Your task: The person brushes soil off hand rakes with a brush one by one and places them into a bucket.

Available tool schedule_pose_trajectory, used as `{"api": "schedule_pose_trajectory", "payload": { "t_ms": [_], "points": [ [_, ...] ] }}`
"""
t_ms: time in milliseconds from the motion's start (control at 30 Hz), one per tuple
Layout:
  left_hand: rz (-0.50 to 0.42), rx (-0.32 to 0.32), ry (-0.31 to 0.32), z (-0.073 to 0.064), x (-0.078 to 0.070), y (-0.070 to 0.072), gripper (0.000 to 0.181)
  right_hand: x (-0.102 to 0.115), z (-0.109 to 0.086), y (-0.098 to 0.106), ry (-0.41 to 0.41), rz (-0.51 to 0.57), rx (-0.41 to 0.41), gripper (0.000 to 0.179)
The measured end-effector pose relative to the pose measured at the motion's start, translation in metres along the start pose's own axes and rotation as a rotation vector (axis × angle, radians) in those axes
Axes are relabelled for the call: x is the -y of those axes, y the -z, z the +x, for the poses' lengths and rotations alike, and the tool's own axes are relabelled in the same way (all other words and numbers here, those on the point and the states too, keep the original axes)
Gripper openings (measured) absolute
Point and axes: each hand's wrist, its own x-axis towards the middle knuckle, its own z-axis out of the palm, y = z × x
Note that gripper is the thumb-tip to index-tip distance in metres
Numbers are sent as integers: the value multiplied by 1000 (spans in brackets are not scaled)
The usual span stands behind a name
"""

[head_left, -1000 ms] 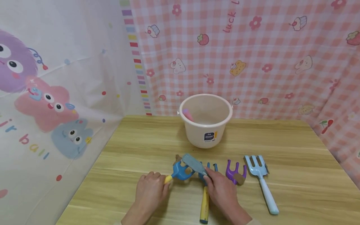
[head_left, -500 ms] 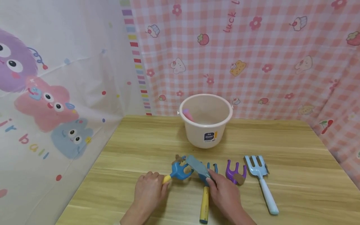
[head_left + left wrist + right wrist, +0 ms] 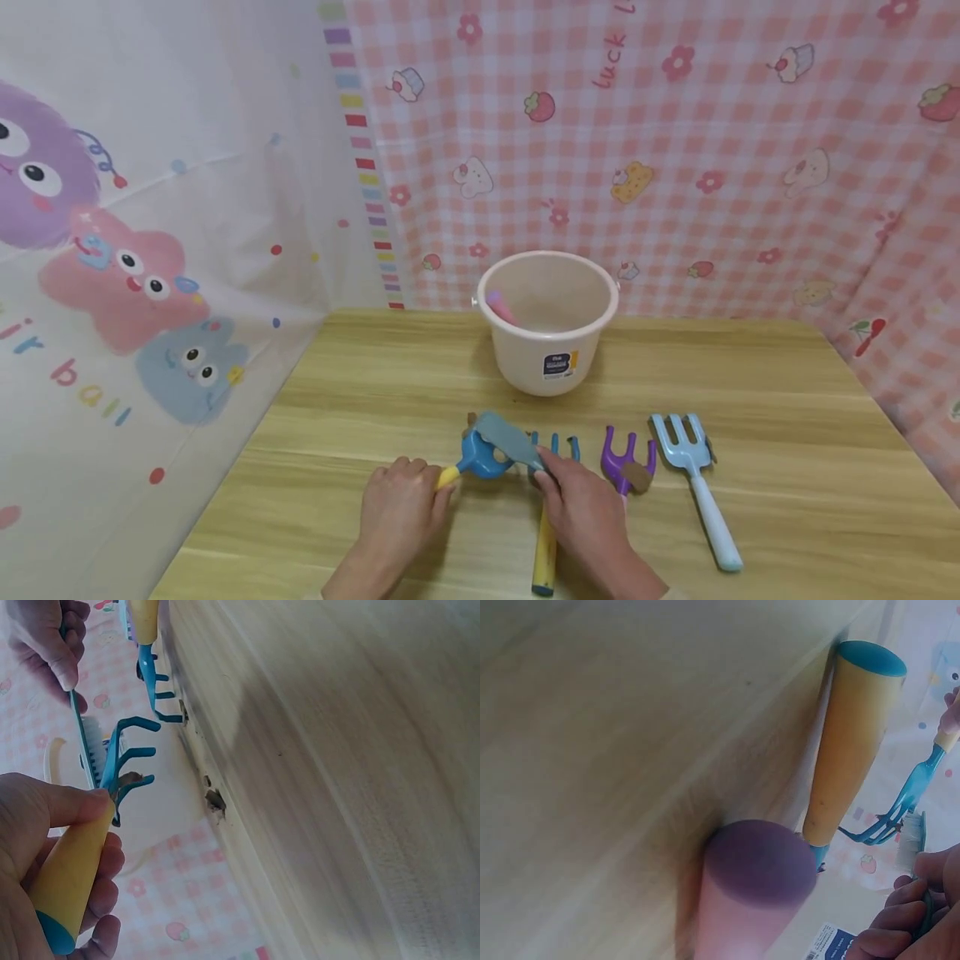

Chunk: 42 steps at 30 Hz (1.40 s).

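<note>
My left hand (image 3: 397, 512) grips the yellow handle of a small blue hand rake (image 3: 480, 460), held above the table. In my right hand (image 3: 591, 518) is a grey-blue brush (image 3: 508, 438), its back upward in the head view. White bristles (image 3: 94, 742) lie against the back of the rake in the left wrist view. A brown clump (image 3: 130, 778) clings among the rake's tines. Under my right hand lies a second blue rake with a yellow handle (image 3: 545, 557). Beside it, a purple rake (image 3: 615, 465) has a brown clump (image 3: 637, 476) on it; its pink handle (image 3: 742, 915) is partly hidden in the head view.
A pale bucket (image 3: 543, 367) stands behind the tools, with a pink-purple object (image 3: 500, 307) inside. To the right lies a light blue garden fork (image 3: 684, 454). Brown crumbs (image 3: 216, 801) are on the wooden table (image 3: 360, 383). Printed cloths hang at the back and sides.
The brush moved slightly right and toward me, then back left across the blue rake. My left hand stayed almost still, with only a slight shift of the rake.
</note>
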Motion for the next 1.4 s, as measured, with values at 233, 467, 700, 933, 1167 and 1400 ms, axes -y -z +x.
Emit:
{"api": "schedule_pose_trajectory", "payload": {
  "t_ms": [233, 467, 700, 933, 1167, 1400],
  "points": [
    [9, 18, 2, 0, 0, 0, 23, 0, 2, 1, -92, 20, 83, 35],
    [26, 40, 4, -1, 1, 1, 24, -3, 3, 3, -123, 41, 118, 37],
    [24, 35, 6, 0, 2, 0, 23, -7, 2, 6, -142, 32, 109, 37],
    [31, 36, 9, 3, 4, 2, 24, -6, -2, 9, -100, 44, 45, 35],
    [24, 45, 3, 3, 3, 2, 25, 3, -4, 1, 79, 58, -53, 31],
    [16, 16, 3, 2, 4, 2, 26, -2, -4, 3, -56, 50, 25, 33]
  ]
}}
